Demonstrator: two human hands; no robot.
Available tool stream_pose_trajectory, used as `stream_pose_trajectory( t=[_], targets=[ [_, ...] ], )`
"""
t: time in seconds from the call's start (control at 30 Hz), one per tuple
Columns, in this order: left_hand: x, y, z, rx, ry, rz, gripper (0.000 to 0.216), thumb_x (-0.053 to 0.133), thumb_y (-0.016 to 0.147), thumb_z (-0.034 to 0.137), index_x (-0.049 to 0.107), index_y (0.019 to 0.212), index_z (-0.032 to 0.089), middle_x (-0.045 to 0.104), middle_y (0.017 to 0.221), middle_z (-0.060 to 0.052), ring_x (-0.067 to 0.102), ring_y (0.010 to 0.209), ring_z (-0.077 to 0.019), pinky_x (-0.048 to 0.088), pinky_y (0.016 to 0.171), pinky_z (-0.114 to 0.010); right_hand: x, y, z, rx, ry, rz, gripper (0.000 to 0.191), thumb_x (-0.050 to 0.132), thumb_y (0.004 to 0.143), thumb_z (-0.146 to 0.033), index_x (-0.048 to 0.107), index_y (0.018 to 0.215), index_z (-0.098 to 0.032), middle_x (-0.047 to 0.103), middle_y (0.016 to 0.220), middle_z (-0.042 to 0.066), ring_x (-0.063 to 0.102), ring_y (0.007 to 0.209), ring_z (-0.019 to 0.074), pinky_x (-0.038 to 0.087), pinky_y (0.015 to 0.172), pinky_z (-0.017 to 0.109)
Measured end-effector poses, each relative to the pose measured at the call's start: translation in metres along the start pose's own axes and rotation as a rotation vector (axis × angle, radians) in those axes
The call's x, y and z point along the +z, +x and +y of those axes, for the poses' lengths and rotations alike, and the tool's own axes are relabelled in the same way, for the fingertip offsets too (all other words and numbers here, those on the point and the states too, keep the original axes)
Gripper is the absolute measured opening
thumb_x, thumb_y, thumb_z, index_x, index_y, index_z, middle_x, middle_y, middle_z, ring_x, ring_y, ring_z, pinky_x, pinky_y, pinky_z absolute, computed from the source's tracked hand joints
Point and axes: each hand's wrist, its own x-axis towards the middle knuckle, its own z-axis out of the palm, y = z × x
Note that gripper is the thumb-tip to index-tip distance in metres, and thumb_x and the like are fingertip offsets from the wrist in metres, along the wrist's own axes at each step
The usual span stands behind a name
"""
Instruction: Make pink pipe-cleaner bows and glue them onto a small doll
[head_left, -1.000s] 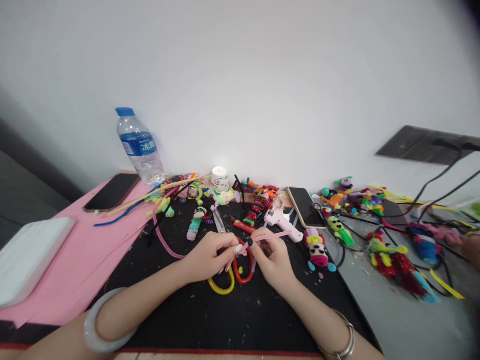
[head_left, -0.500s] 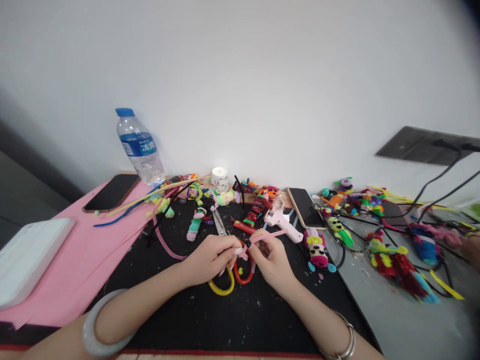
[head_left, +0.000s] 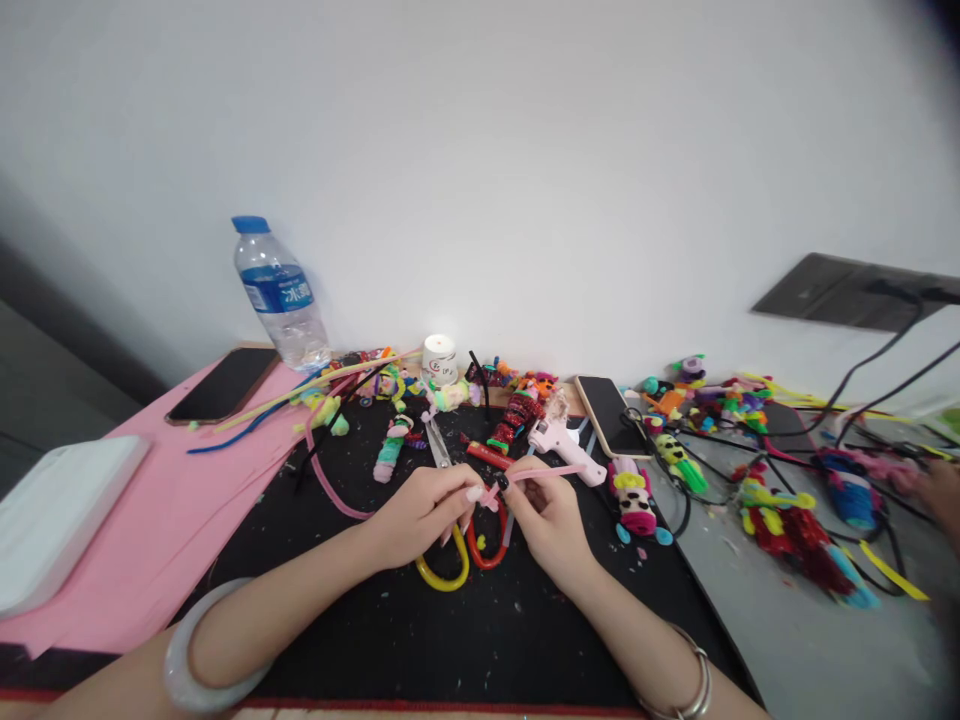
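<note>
A pink pipe cleaner [head_left: 551,471] runs between my two hands, with a small bent or looped bit where the fingertips meet. My left hand [head_left: 427,512] pinches it with thumb and forefinger. Closed on the same piece, my right hand [head_left: 547,515] lets one end stick out to the right. Beneath the hands lie scissors [head_left: 442,585] with one yellow and one red handle loop, blades pointing away. A pink glue gun [head_left: 566,445] rests just beyond my right hand. Another long pink pipe cleaner [head_left: 326,485] curves over the black mat [head_left: 480,650] by my left hand.
A water bottle [head_left: 277,300], a phone [head_left: 223,385] and pink sheets [head_left: 150,490] are at left. Along the wall stand a paper cup [head_left: 439,360] and several pipe-cleaner dolls [head_left: 634,495]. Another phone [head_left: 611,415] lies right of centre. Another person's hand [head_left: 941,495] shows at the right edge.
My fingers have shifted slightly on the pink pipe cleaner, and its free end reaches a little further right. The other things have stayed put.
</note>
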Motion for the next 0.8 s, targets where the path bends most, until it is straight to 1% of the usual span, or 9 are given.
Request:
stream_pose_trajectory(
  t=[0.17,0.27,0.37,0.47,0.63,0.8],
  targets=[
    [0.0006,0.0007,0.0006,-0.008,-0.012,0.007,0.029,0.035,0.091,0.037,0.053,0.082,0.015,0.053,0.06,0.004,0.047,0.041,-0.0061,0.037,0.044,-0.017,0.0,0.0,0.0001,-0.007,-0.005,0.012,0.013,0.051,0.085,-0.026,0.055,0.076,-0.018,0.056,0.071,0.002,0.055,0.063,0.0141,0.046,0.056,0.026],
    [0.0001,0.0014,-0.0005,-0.013,-0.004,0.044,0.032,0.033,0.092,0.035,0.051,0.075,0.015,0.053,0.057,0.003,0.047,0.041,-0.006,0.037,0.045,-0.017,-0.0002,0.0004,0.0004,0.004,0.009,0.016,0.012,0.051,0.085,-0.026,0.055,0.076,-0.018,0.056,0.071,0.002,0.055,0.063,0.0144,0.046,0.056,0.026],
    [-0.0004,0.0018,-0.0022,-0.05,-0.019,0.068,0.037,0.032,0.092,0.038,0.05,0.069,0.015,0.051,0.052,0.004,0.046,0.039,-0.0067,0.036,0.042,-0.017,0.0,0.0007,0.0007,0.015,0.017,0.022,0.012,0.052,0.085,-0.026,0.055,0.076,-0.018,0.056,0.071,0.002,0.055,0.062,0.0144,0.047,0.056,0.026],
    [-0.0001,0.0018,-0.003,-0.067,-0.021,0.064,0.038,0.033,0.091,0.039,0.051,0.068,0.015,0.05,0.048,0.004,0.044,0.036,-0.0066,0.035,0.04,-0.017,0.0006,0.0006,0.0006,0.007,0.004,0.032,0.012,0.052,0.085,-0.026,0.055,0.076,-0.018,0.055,0.071,0.002,0.055,0.063,0.0141,0.046,0.055,0.026],
    [0.0013,0.0018,-0.0017,-0.061,0.0,0.042,0.035,0.036,0.09,0.038,0.052,0.07,0.015,0.052,0.05,0.004,0.044,0.036,-0.0059,0.034,0.041,-0.016,0.0011,0.0005,0.0001,-0.008,0.006,0.03,0.011,0.052,0.085,-0.024,0.056,0.076,-0.018,0.056,0.071,0.002,0.055,0.064,0.0143,0.046,0.056,0.026],
    [0.0015,0.0022,-0.0011,-0.073,0.006,0.012,0.035,0.034,0.091,0.038,0.053,0.073,0.015,0.052,0.05,0.004,0.045,0.036,-0.006,0.035,0.041,-0.017,0.0011,0.0002,-0.0007,-0.018,-0.01,0.013,0.01,0.052,0.084,-0.022,0.056,0.076,-0.018,0.055,0.071,0.002,0.053,0.062,0.0135,0.044,0.054,0.025]
  ],
)
